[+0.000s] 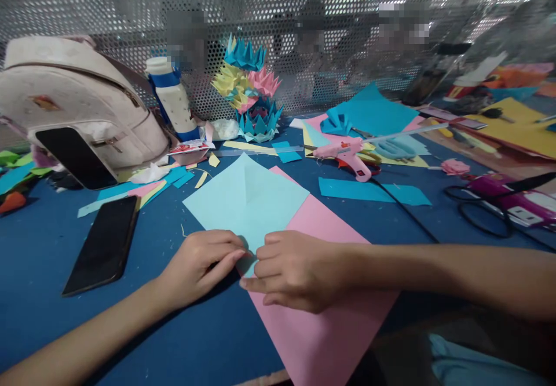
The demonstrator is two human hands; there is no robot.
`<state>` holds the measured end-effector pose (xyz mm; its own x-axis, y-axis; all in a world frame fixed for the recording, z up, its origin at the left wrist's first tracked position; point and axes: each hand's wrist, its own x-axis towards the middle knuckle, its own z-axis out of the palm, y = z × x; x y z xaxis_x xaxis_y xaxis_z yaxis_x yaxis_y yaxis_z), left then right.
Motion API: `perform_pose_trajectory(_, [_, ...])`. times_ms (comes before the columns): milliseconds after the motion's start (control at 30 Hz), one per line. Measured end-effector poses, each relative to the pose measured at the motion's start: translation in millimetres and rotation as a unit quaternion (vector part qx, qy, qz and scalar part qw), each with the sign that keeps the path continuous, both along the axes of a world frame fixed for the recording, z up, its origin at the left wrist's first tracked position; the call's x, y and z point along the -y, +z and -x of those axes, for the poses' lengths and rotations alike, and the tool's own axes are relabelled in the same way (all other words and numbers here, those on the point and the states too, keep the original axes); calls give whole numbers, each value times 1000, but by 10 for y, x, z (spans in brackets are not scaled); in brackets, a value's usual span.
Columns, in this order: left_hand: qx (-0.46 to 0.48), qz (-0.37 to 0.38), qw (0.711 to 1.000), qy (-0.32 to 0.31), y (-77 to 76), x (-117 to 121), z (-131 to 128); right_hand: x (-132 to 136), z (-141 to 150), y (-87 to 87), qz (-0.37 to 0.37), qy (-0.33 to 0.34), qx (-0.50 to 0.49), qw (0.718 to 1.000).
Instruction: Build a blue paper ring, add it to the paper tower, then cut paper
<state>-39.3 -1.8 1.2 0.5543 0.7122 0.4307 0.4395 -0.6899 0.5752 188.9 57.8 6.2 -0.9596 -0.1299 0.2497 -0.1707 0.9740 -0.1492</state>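
Observation:
A light blue square of paper [247,200] with a crease down from its far corner lies in front of me, turned corner-on. Beneath its right side stretches a larger sheet of pink paper [328,331], which reaches the table's near edge. My left hand [206,267] pinches the blue paper's near corner from the left, thumb and fingers together. From the right, my right hand [295,270] presses on the same corner with curled fingers, its index finger reaching toward the left thumb. Both hands partly hide that corner.
Left of the papers lie a phone [104,244], a second phone [76,157] leaning on a backpack [73,90], and paper strips. Behind are a water bottle [174,99] and folded paper flowers [256,96]. A pink glue gun [347,154], its cord and a purple power strip [516,200] are at right.

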Motion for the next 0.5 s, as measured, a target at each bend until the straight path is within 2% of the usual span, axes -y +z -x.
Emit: perform_pose_trajectory(500, [-50,-68,996,-10,-31,-13,-16,-166,-66,-78,-21,8,5,1000])
